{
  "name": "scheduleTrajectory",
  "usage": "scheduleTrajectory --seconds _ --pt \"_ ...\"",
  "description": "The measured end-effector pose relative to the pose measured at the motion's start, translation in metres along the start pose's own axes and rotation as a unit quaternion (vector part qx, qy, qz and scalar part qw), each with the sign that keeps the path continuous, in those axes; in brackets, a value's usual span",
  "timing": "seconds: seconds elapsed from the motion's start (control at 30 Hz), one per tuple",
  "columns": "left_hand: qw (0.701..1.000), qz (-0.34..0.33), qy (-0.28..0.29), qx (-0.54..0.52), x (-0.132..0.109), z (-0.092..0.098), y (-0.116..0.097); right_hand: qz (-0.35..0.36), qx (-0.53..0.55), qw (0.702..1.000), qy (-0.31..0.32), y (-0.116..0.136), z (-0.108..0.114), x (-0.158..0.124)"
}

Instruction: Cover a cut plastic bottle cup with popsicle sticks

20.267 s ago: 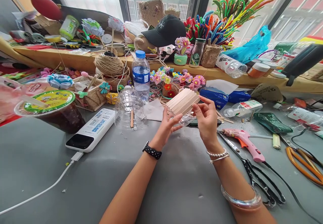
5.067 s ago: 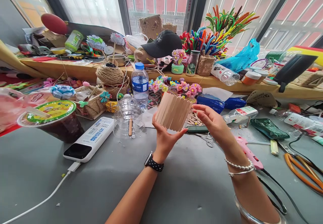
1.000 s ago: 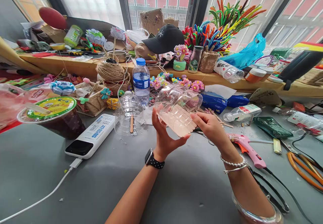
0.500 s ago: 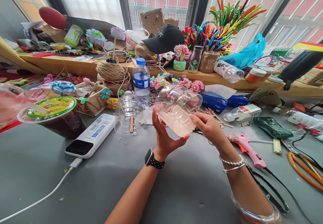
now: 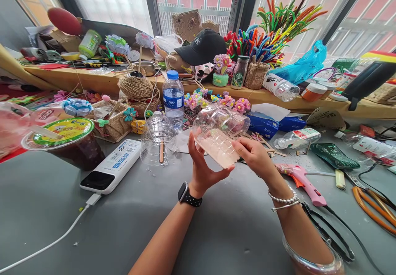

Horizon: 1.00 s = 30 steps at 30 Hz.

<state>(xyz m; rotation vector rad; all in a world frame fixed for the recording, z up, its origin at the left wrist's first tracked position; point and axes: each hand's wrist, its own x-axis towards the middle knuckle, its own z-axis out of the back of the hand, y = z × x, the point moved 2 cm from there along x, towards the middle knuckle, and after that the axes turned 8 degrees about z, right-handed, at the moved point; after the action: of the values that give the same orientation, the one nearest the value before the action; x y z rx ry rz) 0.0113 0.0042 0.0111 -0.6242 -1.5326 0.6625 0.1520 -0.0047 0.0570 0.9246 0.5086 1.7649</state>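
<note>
A pale panel of joined wooden craft sticks [image 5: 218, 148] is held up tilted above the grey table, with a clear cut plastic bottle piece [image 5: 233, 120] against its upper side. My left hand [image 5: 204, 163] grips the panel from the left and below, thumb at its lower corner and fingers at its left edge. My right hand [image 5: 252, 155] pinches the right side of the panel and plastic. Another clear bottle piece [image 5: 151, 143] stands on the table to the left, a single stick [image 5: 161, 151] by it.
A pink glue gun [image 5: 305, 182] and orange-handled scissors [image 5: 375, 209] lie at the right. On the left are a white power bank [image 5: 113, 165] and a lidded drink cup [image 5: 77, 143]. A water bottle [image 5: 173, 101] stands behind; a cup [image 5: 312, 258] is near my right forearm.
The clear plastic piece has shifted slightly right and back, with the stick panel tilting a little. Both hands keep nearly the same grip.
</note>
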Motion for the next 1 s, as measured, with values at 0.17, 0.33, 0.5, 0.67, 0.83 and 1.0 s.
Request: scheduleTrajectory --seconds 0.17,0.33,0.5,0.67,0.83,1.0 --pt "0.996 0.057 0.031 -0.067 0.003 -0.001 0.004 -0.009 0.028 0.999 -0.019 -0.004 0.000 0.000" --pt "0.961 0.195 0.090 -0.174 0.003 -0.005 0.010 -0.007 0.036 0.999 -0.025 -0.010 -0.005 0.002" --pt "0.948 0.218 0.091 -0.212 0.003 -0.005 0.010 -0.020 0.046 0.999 0.000 -0.012 -0.011 0.003" --pt "0.941 0.231 0.091 -0.231 0.004 -0.005 0.010 -0.030 0.055 0.998 -0.002 -0.011 -0.012 0.002" --pt "0.940 0.239 0.086 -0.227 0.004 -0.004 0.010 -0.030 0.060 0.998 -0.001 -0.010 -0.012 0.002" --pt "0.938 0.247 0.097 -0.224 0.004 -0.004 0.009 -0.022 0.060 0.998 -0.003 -0.011 -0.012 0.002"
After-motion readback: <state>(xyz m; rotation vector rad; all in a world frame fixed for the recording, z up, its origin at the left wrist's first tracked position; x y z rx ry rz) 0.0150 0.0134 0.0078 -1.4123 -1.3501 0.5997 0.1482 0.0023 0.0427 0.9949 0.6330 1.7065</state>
